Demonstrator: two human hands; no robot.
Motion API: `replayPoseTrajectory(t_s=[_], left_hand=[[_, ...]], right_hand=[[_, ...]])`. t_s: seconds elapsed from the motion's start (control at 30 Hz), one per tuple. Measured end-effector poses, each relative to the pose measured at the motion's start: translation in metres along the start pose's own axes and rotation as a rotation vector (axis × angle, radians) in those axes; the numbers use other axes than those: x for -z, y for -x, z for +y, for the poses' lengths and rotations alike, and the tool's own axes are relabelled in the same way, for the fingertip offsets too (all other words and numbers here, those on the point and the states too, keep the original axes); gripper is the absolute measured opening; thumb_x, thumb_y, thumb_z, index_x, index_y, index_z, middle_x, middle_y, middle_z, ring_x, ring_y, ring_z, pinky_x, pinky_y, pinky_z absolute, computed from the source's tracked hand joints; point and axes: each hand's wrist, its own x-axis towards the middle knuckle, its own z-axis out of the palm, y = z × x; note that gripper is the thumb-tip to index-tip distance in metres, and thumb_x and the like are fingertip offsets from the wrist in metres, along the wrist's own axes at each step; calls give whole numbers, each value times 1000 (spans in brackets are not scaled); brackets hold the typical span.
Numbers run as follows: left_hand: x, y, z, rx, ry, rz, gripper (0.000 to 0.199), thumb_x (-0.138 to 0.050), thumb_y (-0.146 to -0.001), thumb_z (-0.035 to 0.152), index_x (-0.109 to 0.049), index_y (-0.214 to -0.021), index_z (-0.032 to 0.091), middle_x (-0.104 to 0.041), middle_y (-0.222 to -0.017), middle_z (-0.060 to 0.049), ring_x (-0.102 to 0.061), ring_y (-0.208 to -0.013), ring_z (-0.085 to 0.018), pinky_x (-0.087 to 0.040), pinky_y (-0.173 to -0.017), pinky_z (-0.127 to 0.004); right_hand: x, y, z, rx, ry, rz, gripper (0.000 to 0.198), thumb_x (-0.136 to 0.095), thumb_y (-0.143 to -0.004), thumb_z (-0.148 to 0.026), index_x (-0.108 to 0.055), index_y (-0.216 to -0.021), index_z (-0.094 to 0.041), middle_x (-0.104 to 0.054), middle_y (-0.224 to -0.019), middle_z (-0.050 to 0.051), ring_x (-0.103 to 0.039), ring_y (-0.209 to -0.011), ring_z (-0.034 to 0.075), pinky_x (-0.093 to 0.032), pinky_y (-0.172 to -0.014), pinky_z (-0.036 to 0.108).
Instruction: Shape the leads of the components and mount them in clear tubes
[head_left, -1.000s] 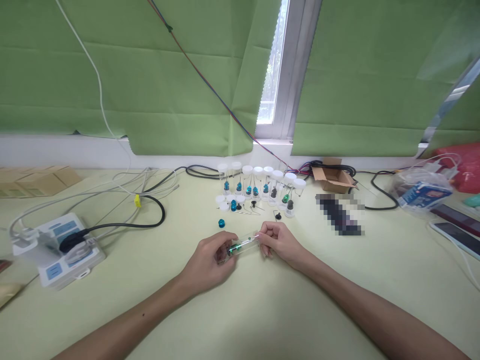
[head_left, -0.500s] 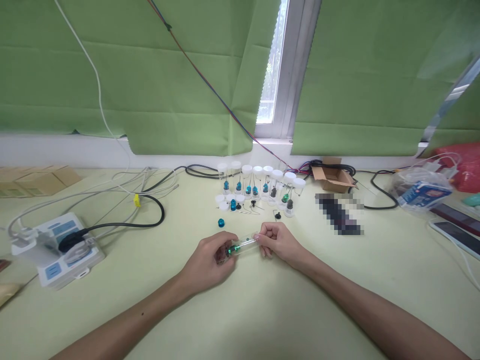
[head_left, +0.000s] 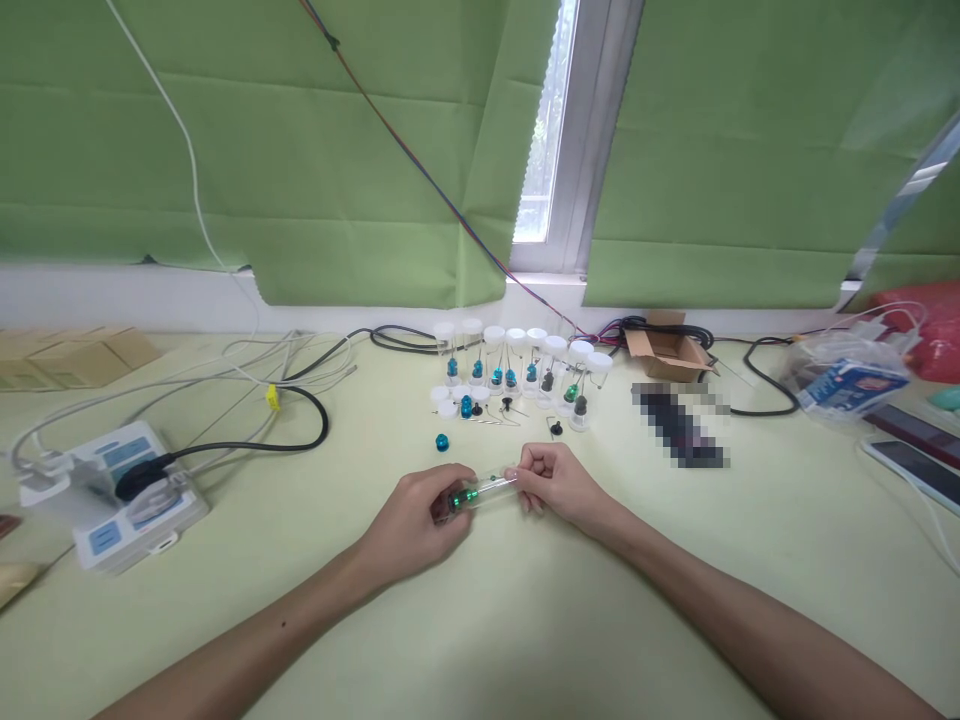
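Note:
Near the middle of the table, a clear plastic tube lies tilted between my two hands. Inside it are a shiny green metal fitting and a thin silver rod. My left hand is wrapped round the tube's left end, by the green fitting. At the right end, my right hand pinches with thumb and fingers; whether the rod is also gripped there I cannot tell. Just beyond my hands sits a loose blue metal fitting. Farther back stand several clear tubes with blue, dark or green fittings inside.
White caps, small black knobs and thin metal rods lie before the tubes. At left is a power strip with cables. An open cardboard box stands back right, and a phone lies far right.
Both hands keep hold of the tube in nearly the same place. The green fitting shows slightly more between the left fingers. The view has shifted a little.

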Motion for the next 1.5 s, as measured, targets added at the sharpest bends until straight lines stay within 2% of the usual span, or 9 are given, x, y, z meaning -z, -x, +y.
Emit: replayPoseTrajectory(t_s=[0.97, 1.5], left_hand=[[0, -1, 0, 5, -10, 4, 21, -54, -77, 13, -64, -95, 20, -63, -70, 2, -50, -57, -11, -40, -54, -22], [0, -1, 1, -6, -18, 7, 21, -54, -77, 12, -64, -94, 19, -62, -70, 2, -50, -57, -11, -40, -54, -22]], right_hand=[[0, 0, 0, -5, 16, 13, 33, -71, -82, -37, -51, -63, -18, -56, -46, -4, -50, -41, 9, -37, -45, 20], [-1, 1, 1, -5, 7, 8, 36, -72, -81, -43, -52, -63, -18, -56, -47, -4, -49, -41, 9, -37, -45, 21]])
